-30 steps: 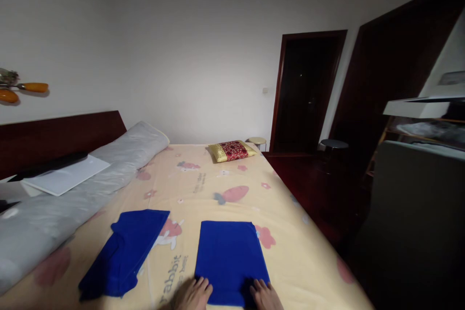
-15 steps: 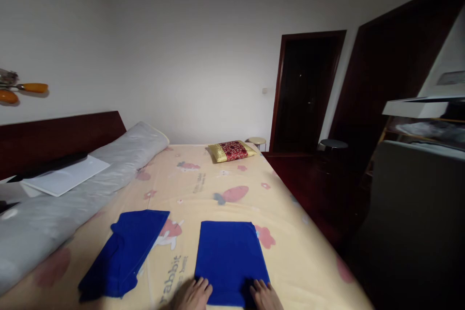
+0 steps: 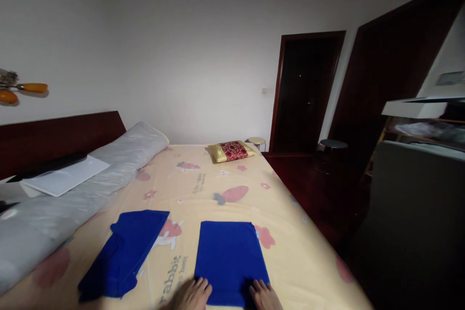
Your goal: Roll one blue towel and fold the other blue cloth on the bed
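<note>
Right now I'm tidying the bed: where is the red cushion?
In the head view, the red cushion lies at the far right corner of the bed, beside a round stool.

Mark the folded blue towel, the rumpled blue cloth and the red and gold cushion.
folded blue towel [image 3: 230,256], head view, centre.
rumpled blue cloth [image 3: 125,252], head view, middle fold.
red and gold cushion [image 3: 232,150], head view, red panel.

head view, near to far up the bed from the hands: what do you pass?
Left hand and right hand, folded blue cloth, carrot print on the sheet, red-and-gold cushion, round stool, dark doorway.
</note>
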Demonstrator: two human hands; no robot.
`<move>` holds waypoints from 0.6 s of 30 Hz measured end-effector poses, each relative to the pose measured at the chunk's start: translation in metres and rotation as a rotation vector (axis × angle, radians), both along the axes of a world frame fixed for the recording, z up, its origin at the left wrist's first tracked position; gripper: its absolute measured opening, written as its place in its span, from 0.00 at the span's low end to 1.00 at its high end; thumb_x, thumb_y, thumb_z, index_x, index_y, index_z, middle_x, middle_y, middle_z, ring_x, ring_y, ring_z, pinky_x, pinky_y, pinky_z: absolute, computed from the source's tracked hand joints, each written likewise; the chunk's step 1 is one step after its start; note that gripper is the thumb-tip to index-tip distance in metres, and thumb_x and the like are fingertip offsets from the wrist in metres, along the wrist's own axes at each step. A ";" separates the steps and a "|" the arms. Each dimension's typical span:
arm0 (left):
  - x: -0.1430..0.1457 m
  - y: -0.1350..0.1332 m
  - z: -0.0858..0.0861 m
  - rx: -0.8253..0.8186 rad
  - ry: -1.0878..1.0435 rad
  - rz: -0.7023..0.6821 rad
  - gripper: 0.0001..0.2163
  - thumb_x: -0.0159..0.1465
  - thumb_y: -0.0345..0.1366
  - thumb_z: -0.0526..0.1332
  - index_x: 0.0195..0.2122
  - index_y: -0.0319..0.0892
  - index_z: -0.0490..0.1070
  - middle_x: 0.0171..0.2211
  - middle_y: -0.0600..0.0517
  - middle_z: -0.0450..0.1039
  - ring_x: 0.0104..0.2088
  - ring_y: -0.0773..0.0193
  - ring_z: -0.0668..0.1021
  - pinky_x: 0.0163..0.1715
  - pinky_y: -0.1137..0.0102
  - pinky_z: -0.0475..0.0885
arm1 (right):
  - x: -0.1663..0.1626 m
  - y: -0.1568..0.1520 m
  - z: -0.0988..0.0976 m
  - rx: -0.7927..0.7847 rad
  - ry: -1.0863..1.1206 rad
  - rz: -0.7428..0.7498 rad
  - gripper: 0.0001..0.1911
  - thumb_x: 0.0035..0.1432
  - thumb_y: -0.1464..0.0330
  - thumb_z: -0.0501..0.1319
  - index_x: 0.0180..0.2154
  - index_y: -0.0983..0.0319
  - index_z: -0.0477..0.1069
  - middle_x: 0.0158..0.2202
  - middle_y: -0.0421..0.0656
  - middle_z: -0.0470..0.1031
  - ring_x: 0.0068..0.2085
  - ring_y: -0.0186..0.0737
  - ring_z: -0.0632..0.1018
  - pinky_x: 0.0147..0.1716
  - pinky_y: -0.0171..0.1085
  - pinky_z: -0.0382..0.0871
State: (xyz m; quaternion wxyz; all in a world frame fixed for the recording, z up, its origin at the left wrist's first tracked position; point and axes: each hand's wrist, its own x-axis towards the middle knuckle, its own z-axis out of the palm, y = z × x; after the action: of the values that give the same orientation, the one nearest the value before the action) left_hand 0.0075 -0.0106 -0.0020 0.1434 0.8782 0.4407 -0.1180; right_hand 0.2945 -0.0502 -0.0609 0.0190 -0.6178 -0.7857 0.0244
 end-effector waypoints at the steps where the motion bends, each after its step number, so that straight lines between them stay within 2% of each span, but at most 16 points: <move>1: 0.000 0.000 0.000 0.004 -0.005 -0.001 0.29 0.56 0.25 0.52 0.62 0.42 0.60 0.64 0.44 0.61 0.65 0.54 0.61 0.64 0.56 0.56 | 0.000 0.000 0.000 0.004 0.007 -0.003 0.24 0.53 0.79 0.54 0.49 0.59 0.74 0.51 0.53 0.76 0.52 0.54 0.76 0.48 0.49 0.69; 10: 0.002 -0.004 0.017 -0.060 -0.029 0.052 0.27 0.58 0.27 0.51 0.61 0.40 0.62 0.65 0.43 0.60 0.65 0.53 0.61 0.65 0.56 0.54 | -0.002 0.000 0.005 -0.024 0.037 -0.020 0.24 0.53 0.79 0.52 0.48 0.59 0.74 0.52 0.53 0.76 0.52 0.55 0.76 0.49 0.52 0.70; 18: 0.001 -0.002 0.012 -0.055 -0.038 0.045 0.27 0.58 0.28 0.51 0.61 0.42 0.61 0.64 0.44 0.61 0.65 0.54 0.60 0.65 0.56 0.54 | 0.000 0.002 0.000 -0.076 -0.008 -0.029 0.26 0.55 0.80 0.51 0.52 0.58 0.72 0.55 0.52 0.74 0.55 0.53 0.74 0.52 0.51 0.68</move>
State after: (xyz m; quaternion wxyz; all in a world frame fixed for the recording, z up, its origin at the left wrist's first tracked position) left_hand 0.0086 -0.0128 0.0100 0.1784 0.8658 0.4543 -0.1103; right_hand 0.2942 -0.0484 -0.0611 -0.0072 -0.6295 -0.7753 0.0515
